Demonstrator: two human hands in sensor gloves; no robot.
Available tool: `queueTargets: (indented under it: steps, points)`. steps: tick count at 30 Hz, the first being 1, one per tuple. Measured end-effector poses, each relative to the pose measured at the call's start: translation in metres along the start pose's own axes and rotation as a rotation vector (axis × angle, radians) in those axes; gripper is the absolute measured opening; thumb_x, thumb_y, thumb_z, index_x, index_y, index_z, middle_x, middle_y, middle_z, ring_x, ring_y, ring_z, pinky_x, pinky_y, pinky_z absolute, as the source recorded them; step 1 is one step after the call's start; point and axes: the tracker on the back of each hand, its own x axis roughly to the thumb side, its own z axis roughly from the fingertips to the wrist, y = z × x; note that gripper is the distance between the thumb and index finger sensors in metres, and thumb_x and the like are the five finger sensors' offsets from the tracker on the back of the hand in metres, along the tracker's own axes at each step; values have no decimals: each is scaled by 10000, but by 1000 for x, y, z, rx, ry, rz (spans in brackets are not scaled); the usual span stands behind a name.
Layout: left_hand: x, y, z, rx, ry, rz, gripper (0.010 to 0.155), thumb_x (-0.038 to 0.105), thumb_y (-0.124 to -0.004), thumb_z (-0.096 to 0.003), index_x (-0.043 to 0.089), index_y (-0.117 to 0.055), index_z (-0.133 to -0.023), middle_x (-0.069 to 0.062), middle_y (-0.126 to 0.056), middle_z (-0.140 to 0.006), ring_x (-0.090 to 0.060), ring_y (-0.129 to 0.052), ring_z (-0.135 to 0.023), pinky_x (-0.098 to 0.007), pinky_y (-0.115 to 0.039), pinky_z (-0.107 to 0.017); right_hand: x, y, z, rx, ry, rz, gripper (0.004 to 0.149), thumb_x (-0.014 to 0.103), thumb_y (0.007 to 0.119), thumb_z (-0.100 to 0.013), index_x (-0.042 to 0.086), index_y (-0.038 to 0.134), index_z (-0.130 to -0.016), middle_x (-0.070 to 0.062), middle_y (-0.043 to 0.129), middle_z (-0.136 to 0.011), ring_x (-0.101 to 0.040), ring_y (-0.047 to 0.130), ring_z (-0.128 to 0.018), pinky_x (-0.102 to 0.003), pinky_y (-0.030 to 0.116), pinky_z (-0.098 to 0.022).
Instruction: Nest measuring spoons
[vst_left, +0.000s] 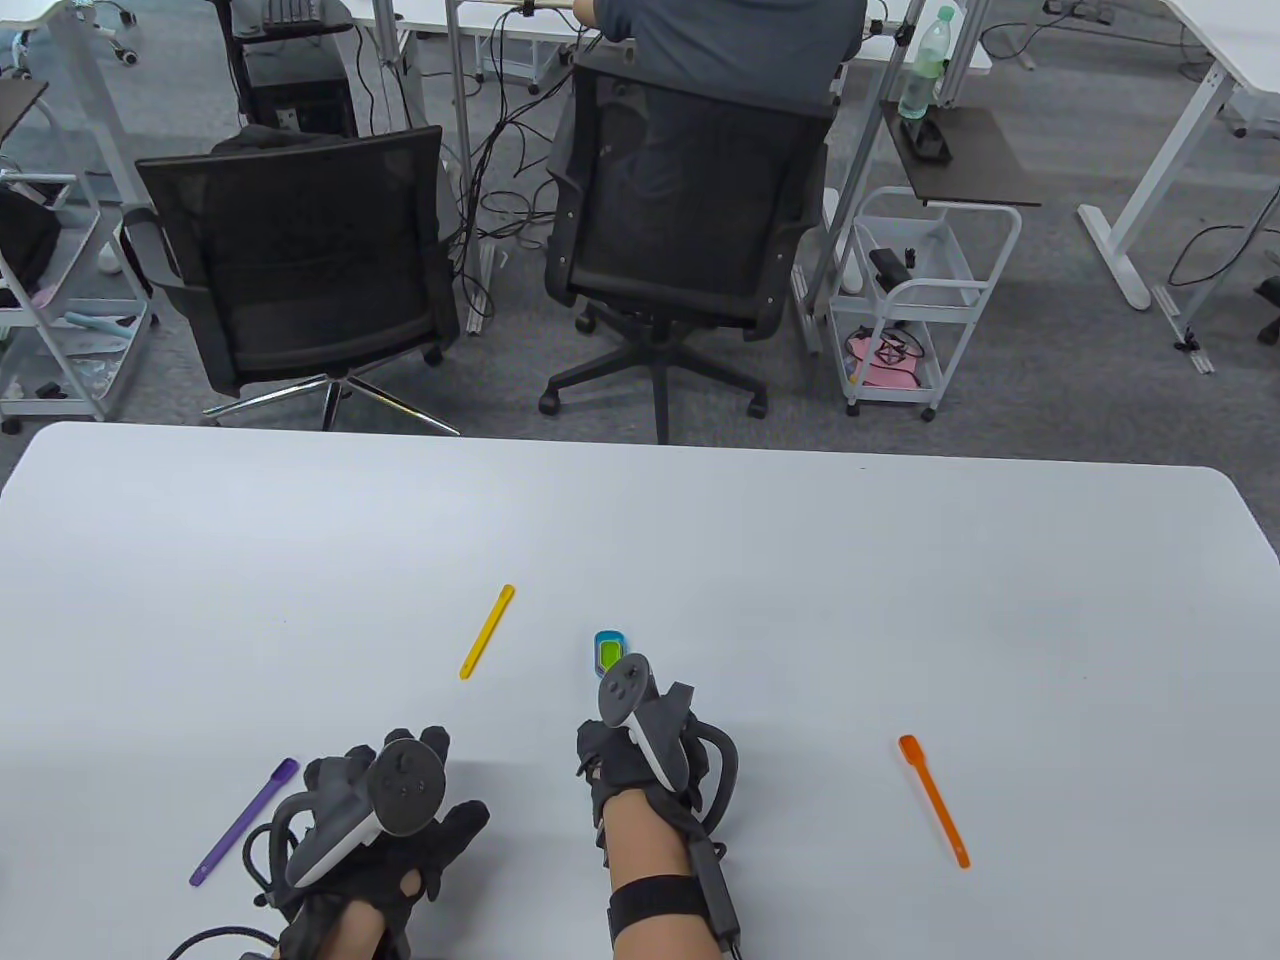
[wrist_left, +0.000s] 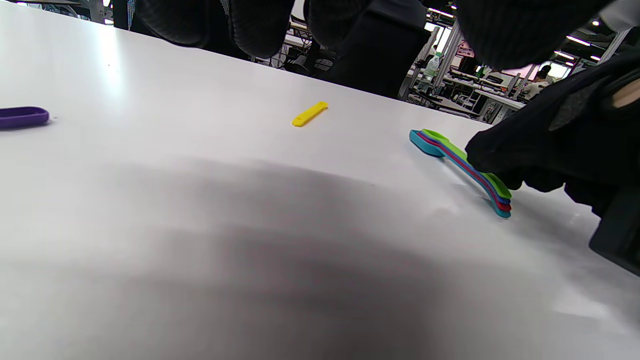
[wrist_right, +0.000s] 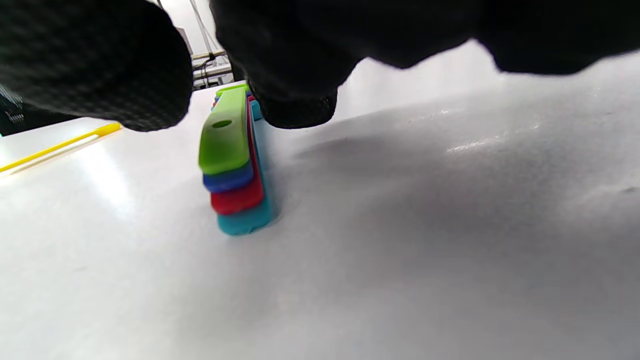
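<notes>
Under right hand (vst_left: 640, 745) grip, nested spoon stack (wrist_left: 457, 165), handles pressed

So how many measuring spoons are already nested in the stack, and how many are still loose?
4 nested: green on top, then blue, red and teal, the stack under the right hand. 3 loose: yellow spoon, purple spoon, orange spoon. More could be hidden.
</notes>
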Motion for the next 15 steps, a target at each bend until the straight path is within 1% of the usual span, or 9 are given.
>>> queueTargets:
  steps: [2,5,8,15]
  points:
    - [0,0,0,0,0,1,965,694,-739,-478,158,-429,-1218,-229,-450,-1250,-624,-462,-1124,-819,-271,-689,-5,-5,-1,-5,-4,-14,691,634,912,-353,76,904,-759,98,953,-346,-65,894,-75,-383,895,-124]
    - [0,0,0,-3,-3,0,965,694,-740,-477,158,-430,-1217,-229,-453,-1249,-623,-465,-1123,-819,-273,-689,-15,-12,-2,16,-22,-26,711,631,915,-351,76,882,-795,102,944,-343,-61,871,-66,-375,883,-109]
    - [0,-1,0,-9,-5,2,964,694,-739,-477,159,-431,-1217,-231,-452,-1249,-623,-467,-1123,-819,-274,-688,-30,-24,-6,-5,-50,-33,721,620,930,-345,84,864,-821,106,936,-343,-63,858,-66,-373,877,-108]
    - [2,-1,0,-12,-4,-6,965,695,-739,-477,157,-431,-1217,-229,-452,-1249,-622,-467,-1123,-818,-274,-690,-86,-61,-13,-60,-74,-61,727,601,944,-339,98,834,-852,110,925,-349,-67,850,-76,-377,873,-123]
